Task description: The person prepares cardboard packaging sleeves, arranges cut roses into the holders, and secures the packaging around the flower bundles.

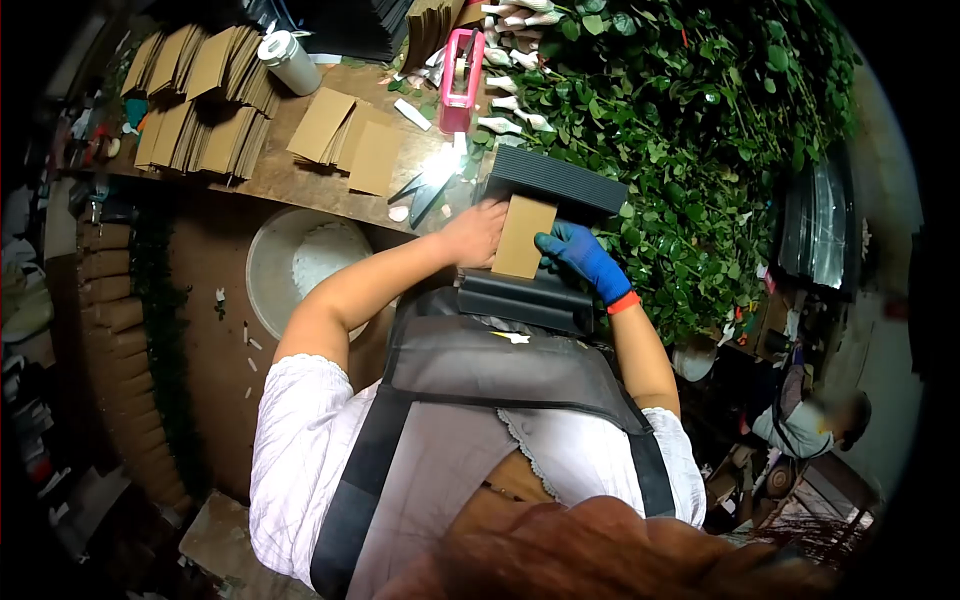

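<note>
A tan cardboard piece (pixel 523 238) lies in front of me, across a dark surface between a ribbed black block (pixel 560 181) and a folded black sheet (pixel 525 300). My left hand (pixel 478 233), bare, is at the cardboard's left edge; its fingertips are partly hidden. On the right edge, my right hand (pixel 583 257) wears a blue glove with an orange cuff, its thumb and fingers closed on the cardboard. Beyond the block stands a pink tape dispenser (pixel 462 85). Scissors (pixel 430 192) lie to the left under a bright glare.
Stacks of cardboard (pixel 205 90) and a white lidded cup (pixel 289 63) stand at the back left. Leafy green stems (pixel 680 130) are heaped on the right. A large round tub (pixel 275 265) is below the table's left edge. A person (pixel 805 425) is at the far right.
</note>
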Demonstrator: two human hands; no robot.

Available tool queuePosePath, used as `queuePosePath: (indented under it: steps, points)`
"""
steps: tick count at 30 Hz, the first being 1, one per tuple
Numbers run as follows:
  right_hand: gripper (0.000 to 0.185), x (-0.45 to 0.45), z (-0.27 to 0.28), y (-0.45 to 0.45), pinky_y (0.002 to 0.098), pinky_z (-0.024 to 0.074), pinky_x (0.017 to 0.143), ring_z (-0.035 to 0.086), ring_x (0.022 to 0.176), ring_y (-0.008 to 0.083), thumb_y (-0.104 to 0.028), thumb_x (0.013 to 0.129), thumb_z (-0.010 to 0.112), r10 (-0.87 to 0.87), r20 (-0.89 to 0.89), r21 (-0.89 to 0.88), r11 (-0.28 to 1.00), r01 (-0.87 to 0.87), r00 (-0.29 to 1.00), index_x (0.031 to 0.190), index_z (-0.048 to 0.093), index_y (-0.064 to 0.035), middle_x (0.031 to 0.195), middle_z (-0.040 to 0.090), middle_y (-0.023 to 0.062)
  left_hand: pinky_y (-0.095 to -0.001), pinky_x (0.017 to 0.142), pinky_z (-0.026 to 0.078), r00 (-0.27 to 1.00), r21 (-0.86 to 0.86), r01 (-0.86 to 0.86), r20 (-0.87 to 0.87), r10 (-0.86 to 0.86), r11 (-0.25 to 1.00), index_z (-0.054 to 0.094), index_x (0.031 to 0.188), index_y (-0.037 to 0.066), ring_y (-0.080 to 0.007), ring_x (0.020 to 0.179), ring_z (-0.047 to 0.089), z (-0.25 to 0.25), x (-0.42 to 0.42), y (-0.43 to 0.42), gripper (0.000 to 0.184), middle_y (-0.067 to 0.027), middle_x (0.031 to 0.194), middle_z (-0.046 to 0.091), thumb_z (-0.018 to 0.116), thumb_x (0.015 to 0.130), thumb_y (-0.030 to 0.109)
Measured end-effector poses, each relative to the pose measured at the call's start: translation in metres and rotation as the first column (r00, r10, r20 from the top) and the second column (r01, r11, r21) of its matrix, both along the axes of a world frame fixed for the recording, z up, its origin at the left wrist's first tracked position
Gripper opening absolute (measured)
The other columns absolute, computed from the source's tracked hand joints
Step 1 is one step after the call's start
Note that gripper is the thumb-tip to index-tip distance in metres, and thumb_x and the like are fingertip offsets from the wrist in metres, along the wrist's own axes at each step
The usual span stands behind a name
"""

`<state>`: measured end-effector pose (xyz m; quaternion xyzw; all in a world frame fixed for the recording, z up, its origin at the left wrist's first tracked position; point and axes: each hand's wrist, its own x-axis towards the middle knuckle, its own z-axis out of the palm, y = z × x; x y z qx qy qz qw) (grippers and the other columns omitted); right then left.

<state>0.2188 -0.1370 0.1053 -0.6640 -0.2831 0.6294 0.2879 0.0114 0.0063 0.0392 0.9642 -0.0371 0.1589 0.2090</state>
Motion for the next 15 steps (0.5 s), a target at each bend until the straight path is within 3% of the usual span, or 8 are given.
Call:
queuePosePath:
  steps: [2,4,6,7,9,12,13,15]
  points:
    - [0.024,-0.004,-0.006,0.003,0.0242,0.0486,0.058,0.061,0.063,0.0077,-0.027,0.095,0.069,-0.067,-0.048,-0.066,0.996,0.064,0.997,0.101,0.068,-0.0037,0.080,0.066,0.0011,-0.0473,0.094,0.042,0.998,-0.078,0.036,-0.051,-0.040,0.996,0.063,0.119,0.005,-0.0352,0.117,0.051,0.007,-0.005,0.009,0.046,-0.0177,0.127,0.057,0.056,0.089,0.039]
    - [0.030,-0.011,-0.006,0.008,0.0284,0.0504,0.059,0.063,0.059,0.0107,-0.035,0.094,0.068,0.092,0.208,-0.073,0.994,-0.079,0.974,0.091,0.069,-0.0048,0.073,0.068,0.0026,-0.0445,0.101,0.042,0.982,-0.130,-0.119,-0.161,0.098,0.984,0.055,0.132,0.002,-0.0363,0.123,0.051,0.010,-0.026,0.021,0.050,-0.0163,0.137,0.053,0.060,0.087,0.021]
    - [0.035,-0.017,-0.001,0.015,0.0307,0.0513,0.061,0.063,0.059,0.0119,-0.040,0.093,0.068,0.202,0.402,-0.095,0.979,-0.179,0.893,0.086,0.069,-0.0055,0.070,0.069,0.0037,-0.0426,0.107,0.039,0.938,-0.075,-0.307,0.145,0.315,0.949,0.046,0.143,0.002,-0.0376,0.128,0.049,-0.013,-0.049,0.030,0.054,-0.0184,0.143,0.050,0.058,0.092,0.018]
    - [0.042,-0.021,0.008,0.015,0.0348,0.0524,0.067,0.066,0.064,0.0177,-0.048,0.091,0.065,0.237,0.524,-0.060,0.968,-0.242,0.818,0.084,0.070,-0.0060,0.072,0.071,0.0058,-0.0420,0.109,0.037,0.846,-0.287,-0.470,0.124,0.519,0.835,0.043,0.145,0.001,-0.0386,0.131,0.047,-0.018,-0.048,0.024,0.056,-0.0199,0.145,0.048,0.057,0.094,0.021]
    - [0.044,-0.023,0.002,0.015,0.0373,0.0525,0.071,0.068,0.069,0.0225,-0.049,0.091,0.063,0.247,0.571,-0.070,0.965,-0.253,0.783,0.085,0.070,-0.0061,0.074,0.071,0.0078,-0.0407,0.115,0.032,0.568,-0.628,-0.660,-0.060,0.821,0.411,0.038,0.149,-0.001,-0.0407,0.137,0.042,-0.022,-0.047,0.001,0.060,-0.0228,0.150,0.043,0.054,0.098,0.026]
    - [0.045,-0.027,-0.005,0.013,0.0410,0.0522,0.076,0.069,0.075,0.0291,-0.050,0.091,0.060,0.237,0.623,-0.054,0.964,-0.261,0.746,0.084,0.070,-0.0063,0.076,0.071,0.0112,-0.0395,0.118,0.025,0.801,-0.761,-0.522,-0.283,0.528,0.384,0.030,0.152,-0.003,-0.0381,0.144,0.035,-0.024,-0.023,-0.033,0.067,-0.0244,0.156,0.036,0.049,0.102,0.037]
    - [0.046,-0.026,-0.005,0.011,0.0422,0.0520,0.077,0.069,0.077,0.0312,-0.050,0.091,0.060,0.231,0.644,-0.045,0.963,-0.265,0.730,0.084,0.071,-0.0064,0.076,0.071,0.0123,-0.0370,0.120,0.020,0.795,-0.785,-0.566,-0.439,0.418,0.252,0.029,0.153,-0.004,-0.0334,0.148,0.029,-0.016,-0.026,-0.026,0.069,-0.0232,0.159,0.032,0.045,0.103,0.042]
    - [0.046,-0.026,0.007,0.016,0.0436,0.0519,0.077,0.069,0.078,0.0332,-0.050,0.091,0.059,0.278,0.648,-0.069,0.949,-0.309,0.709,0.086,0.071,-0.0062,0.078,0.071,0.0138,-0.0371,0.116,0.029,0.812,-0.800,-0.518,-0.350,0.466,0.303,0.038,0.148,-0.002,-0.0330,0.140,0.041,-0.016,-0.042,-0.003,0.059,-0.0240,0.150,0.044,0.048,0.103,0.035]
